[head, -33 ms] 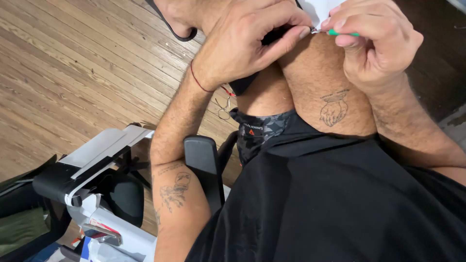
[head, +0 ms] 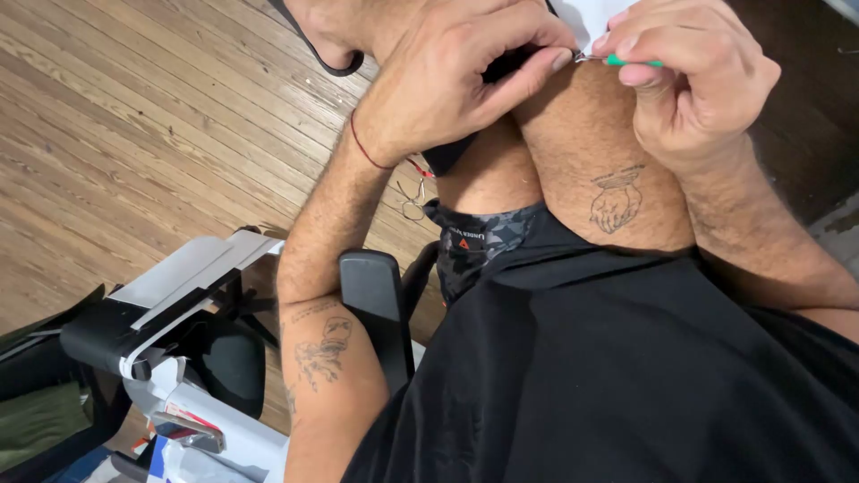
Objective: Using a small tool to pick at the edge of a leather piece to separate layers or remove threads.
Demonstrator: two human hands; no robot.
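My left hand [head: 447, 80] is up at the top of the head view, over my raised bare thigh [head: 582, 152]. Its fingertips pinch the lower edge of a white sheet [head: 595, 18], and something dark shows under the palm. A thin red cord circles that wrist. My right hand [head: 698, 80] is just to the right, closed on a small green-handled tool [head: 631, 61]. The tool's metal tip meets my left fingertips at the sheet's edge. Most of the sheet is cut off by the frame.
I sit in a chair with a black armrest [head: 371, 286] beside my left forearm. Small scissors [head: 413, 201] lie on the wooden plank floor [head: 134, 116]. A white and black device [head: 170, 313] stands at the lower left. A black shirt [head: 626, 376] fills the lower right.
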